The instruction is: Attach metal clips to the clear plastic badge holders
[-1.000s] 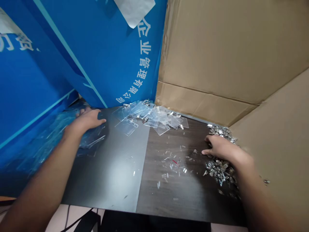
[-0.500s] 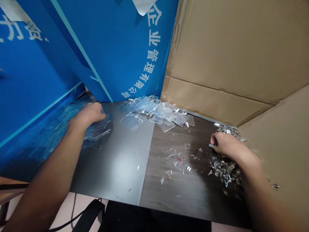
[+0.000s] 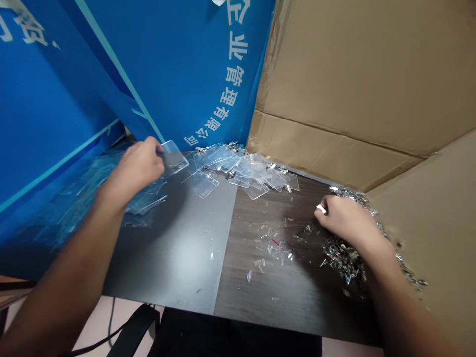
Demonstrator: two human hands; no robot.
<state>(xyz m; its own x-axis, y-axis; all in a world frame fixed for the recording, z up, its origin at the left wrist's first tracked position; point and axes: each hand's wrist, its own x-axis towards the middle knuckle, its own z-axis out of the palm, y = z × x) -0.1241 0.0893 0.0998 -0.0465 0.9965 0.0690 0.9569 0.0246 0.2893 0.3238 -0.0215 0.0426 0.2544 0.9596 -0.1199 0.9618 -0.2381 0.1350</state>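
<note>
The left hand (image 3: 136, 166) pinches a clear plastic badge holder (image 3: 173, 156) by its edge; the right hand (image 3: 345, 221), fingers curled, grips a white scrap (image 3: 322, 209) (too small to name) beside a heap of metal clips (image 3: 344, 260); more holders (image 3: 241, 168) lie between, on the desk (image 3: 178, 263).

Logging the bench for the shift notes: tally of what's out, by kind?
Hands: left hand, right hand: 2
Loose holder, in left hand: 1
White tab, in right hand: 1
Holder heap: 1
Clip heaps: 2
Blue plastic heap: 1
Clear-bit scatter: 1
Total: 9
</note>
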